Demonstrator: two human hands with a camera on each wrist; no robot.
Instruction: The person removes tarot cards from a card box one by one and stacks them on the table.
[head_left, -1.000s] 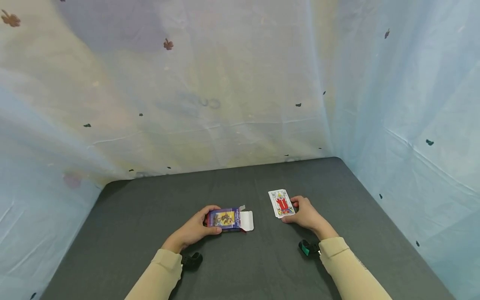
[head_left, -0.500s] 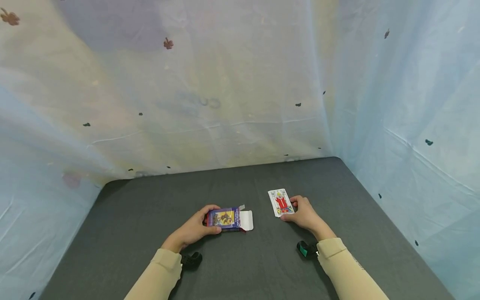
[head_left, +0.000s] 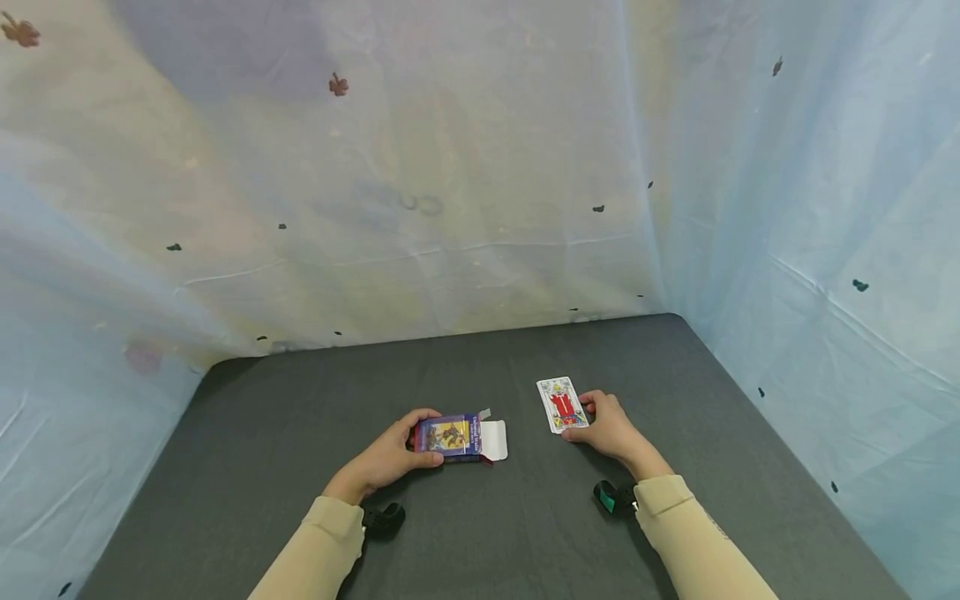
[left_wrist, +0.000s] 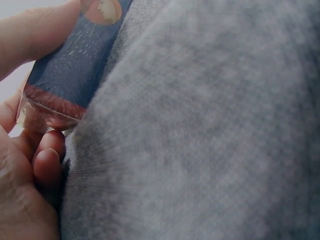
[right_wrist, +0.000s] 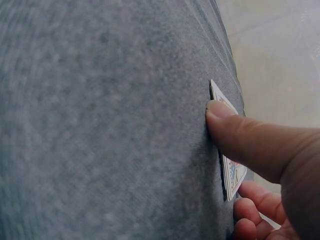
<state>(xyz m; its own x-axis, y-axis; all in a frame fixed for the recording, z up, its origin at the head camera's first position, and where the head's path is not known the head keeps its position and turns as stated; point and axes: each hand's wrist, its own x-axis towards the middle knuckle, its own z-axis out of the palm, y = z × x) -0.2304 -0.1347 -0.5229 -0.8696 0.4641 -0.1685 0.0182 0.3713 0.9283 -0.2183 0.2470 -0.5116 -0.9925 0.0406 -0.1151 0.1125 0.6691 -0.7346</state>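
Note:
My left hand [head_left: 390,454] grips the closed end of a purple card box [head_left: 447,437], thumb along its near side and fingers around the far side. The box's white flap [head_left: 493,441] stands open toward the right. In the left wrist view the thumb presses the blue side of the box [left_wrist: 75,65], and clear wrap shows at its end. To the right, my right hand [head_left: 611,429] holds a small stack of cards [head_left: 561,404] by its right end, the top one bearing a red figure. The right wrist view shows the thumb on the edge of the cards [right_wrist: 231,175].
A dark grey cloth covers the table [head_left: 480,517]. Pale patterned sheeting [head_left: 450,167] hangs along the back and both sides. Black straps sit at both wrists, the left strap [head_left: 384,522] and the right strap [head_left: 615,498] close over the cloth.
My right hand and wrist have shifted very slightly left with the cards. The left hand and the card box have stayed in place.

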